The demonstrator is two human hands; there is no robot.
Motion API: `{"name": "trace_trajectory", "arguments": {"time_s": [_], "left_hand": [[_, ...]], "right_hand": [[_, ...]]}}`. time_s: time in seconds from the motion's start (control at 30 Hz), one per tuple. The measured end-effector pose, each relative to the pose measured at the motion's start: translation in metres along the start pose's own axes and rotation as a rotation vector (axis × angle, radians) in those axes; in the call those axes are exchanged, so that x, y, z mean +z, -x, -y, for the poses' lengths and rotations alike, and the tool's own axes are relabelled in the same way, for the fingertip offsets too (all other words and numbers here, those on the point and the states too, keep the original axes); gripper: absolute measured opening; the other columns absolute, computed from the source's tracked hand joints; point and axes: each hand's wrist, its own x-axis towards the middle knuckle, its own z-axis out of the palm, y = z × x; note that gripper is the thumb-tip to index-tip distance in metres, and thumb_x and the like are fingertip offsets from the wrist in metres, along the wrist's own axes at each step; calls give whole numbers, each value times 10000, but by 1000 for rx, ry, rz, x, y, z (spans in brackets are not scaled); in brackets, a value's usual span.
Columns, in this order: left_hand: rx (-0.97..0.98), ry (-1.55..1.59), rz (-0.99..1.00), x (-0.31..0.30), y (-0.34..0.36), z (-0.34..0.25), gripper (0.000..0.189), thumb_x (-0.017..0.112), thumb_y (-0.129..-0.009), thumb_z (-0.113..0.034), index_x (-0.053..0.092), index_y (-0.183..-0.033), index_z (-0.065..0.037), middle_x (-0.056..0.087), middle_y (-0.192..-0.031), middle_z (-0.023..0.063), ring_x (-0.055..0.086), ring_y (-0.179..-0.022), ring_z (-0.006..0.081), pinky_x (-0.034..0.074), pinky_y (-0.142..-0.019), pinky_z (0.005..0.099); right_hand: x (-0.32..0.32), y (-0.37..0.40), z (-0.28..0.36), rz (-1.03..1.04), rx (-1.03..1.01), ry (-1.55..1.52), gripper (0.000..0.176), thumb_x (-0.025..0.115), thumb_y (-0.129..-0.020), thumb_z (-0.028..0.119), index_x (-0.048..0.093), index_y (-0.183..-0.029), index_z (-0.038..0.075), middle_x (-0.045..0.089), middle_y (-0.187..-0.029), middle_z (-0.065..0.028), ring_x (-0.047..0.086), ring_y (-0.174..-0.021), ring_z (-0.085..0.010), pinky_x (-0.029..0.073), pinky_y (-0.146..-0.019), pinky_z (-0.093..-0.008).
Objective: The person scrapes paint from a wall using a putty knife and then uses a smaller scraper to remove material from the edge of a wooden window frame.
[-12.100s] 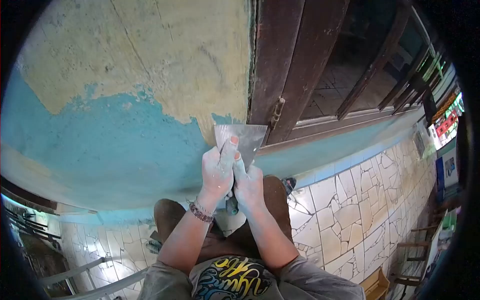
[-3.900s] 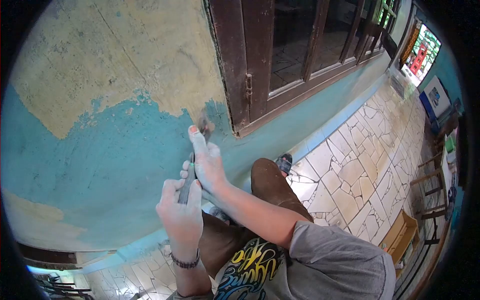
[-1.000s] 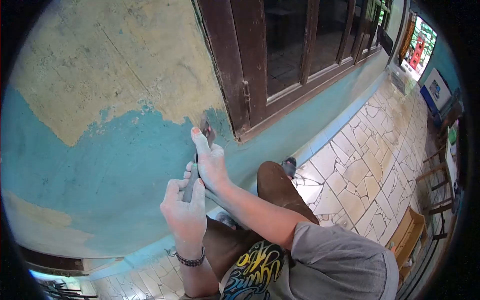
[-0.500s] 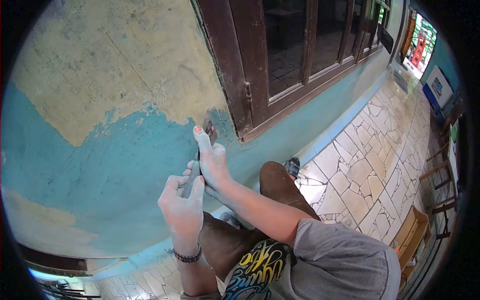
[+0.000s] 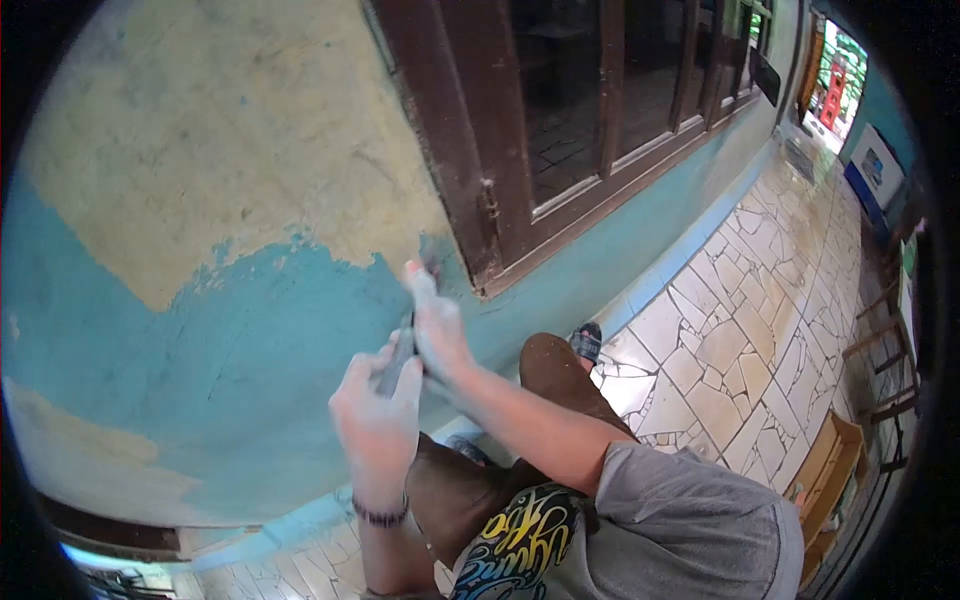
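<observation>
Dusted in pale powder, my left hand [image 5: 375, 415] is closed round the grey handle of a scraper [image 5: 397, 362]. Further up the tool, my right hand [image 5: 440, 330] grips it too, thumb pointing up toward the wall. The blade end is blurred and mostly hidden behind the right hand, close to the wall by the window's lower corner. Turquoise paint [image 5: 270, 340] covers the lower wall. Above it spreads a yellowish bare patch [image 5: 240, 130] with a ragged, flaking edge.
A brown wooden window frame [image 5: 480, 200] with dark panes borders the work spot on the right. Broken-tile flooring [image 5: 720, 340] runs along the wall to a bright doorway. At the right stand a wooden box [image 5: 825, 470] and chairs [image 5: 885, 350]. My bent knees are below my hands.
Both hands and the scraper have shifted slightly right and down in the view, still gripping. The blade, visible before, is now blurred and mostly covered. The whole view has moved slightly.
</observation>
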Motion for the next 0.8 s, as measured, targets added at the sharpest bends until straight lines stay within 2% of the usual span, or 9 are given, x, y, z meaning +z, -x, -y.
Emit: {"name": "trace_trajectory", "arguments": {"time_s": [0.13, 0.17, 0.27, 0.37, 0.5, 0.6, 0.63, 0.73, 0.8], "left_hand": [[-84, 28, -104, -3, 23, 13, 215, 715, -791, -61, 564, -878, 65, 698, -861, 185, 655, -776, 133, 513, -719, 284], [-96, 35, -102, 0, 26, 19, 218, 716, -788, -65, 561, -883, 55, 692, -820, 173, 650, -744, 129, 511, -705, 284], [-135, -146, -66, -2, 39, 24, 214, 711, -777, -68, 551, -886, 23, 659, -719, 149, 639, -645, 178, 508, -661, 308], [-186, -311, 19, -3, 48, 23, 211, 698, -773, -99, 543, -879, -3, 629, -668, 155, 627, -600, 276, 509, -629, 372], [19, -453, 219, 17, 51, 36, 241, 685, -787, -145, 533, -923, -17, 602, -628, 172, 615, -588, 350, 485, -579, 420], [-32, -566, 347, 33, 49, 20, 285, 632, -821, -203, 516, -1009, -24, 616, -647, 192, 620, -664, 422, 491, -606, 505], [-70, -611, 433, 34, 46, 10, 273, 595, -839, -201, 503, -1033, -33, 621, -696, 192, 634, -719, 401, 503, -637, 504], [-1, -596, 494, 44, 47, 4, 263, 605, -835, -189, 509, -1026, -37, 630, -783, 199, 637, -786, 385, 506, -670, 495], [4, -500, 481, 49, 48, 5, 306, 656, -811, -203, 515, -1027, -39, 635, -860, 185, 632, -819, 374, 504, -685, 479]], "right_hand": [[-1, 11, -1, 33, 95, 154, 583, 689, -833, 508, 487, -872, -38, 502, -734, -74, 553, -500, -166, 454, -424, -300], [-13, 0, -7, 99, 196, 185, 605, 636, -861, 553, 501, -985, -24, 522, -761, -71, 588, -572, -172, 501, -513, -315], [-61, -13, -4, 286, 259, 558, 771, 719, -800, 518, 463, -1122, -135, 576, -907, -161, 624, -681, -228, 531, -659, -340], [-115, 11, -5, 226, -222, 1295, 786, 749, -786, 405, 417, -1274, -112, 550, -1108, -232, 595, -989, -328, 486, -901, -395], [-145, 44, 7, 637, -632, 1390, 783, 774, -706, 214, 393, -1342, -38, 401, -1328, -249, 382, -1264, -430, 320, -1085, -470], [-145, 45, 17, 646, -767, 1582, 764, 764, -704, 195, 396, -1338, -18, 397, -1353, -241, 369, -1290, -432, 295, -1093, -518], [-145, 45, 20, 568, -825, 1556, 704, 743, -691, 152, 436, -1306, 0, 393, -1377, -214, 352, -1316, -418, 287, -1087, -549], [-136, 39, 37, 702, -944, 1746, 620, 725, -668, 113, 492, -1236, 28, 475, -1312, -172, 404, -1292, -373, 276, -1086, -570], [-156, 30, 32, 840, -754, 1654, 501, 683, -663, 55, 543, -1144, 54, 581, -1165, -135, 521, -1162, -338, 377, -1013, -489]]}}
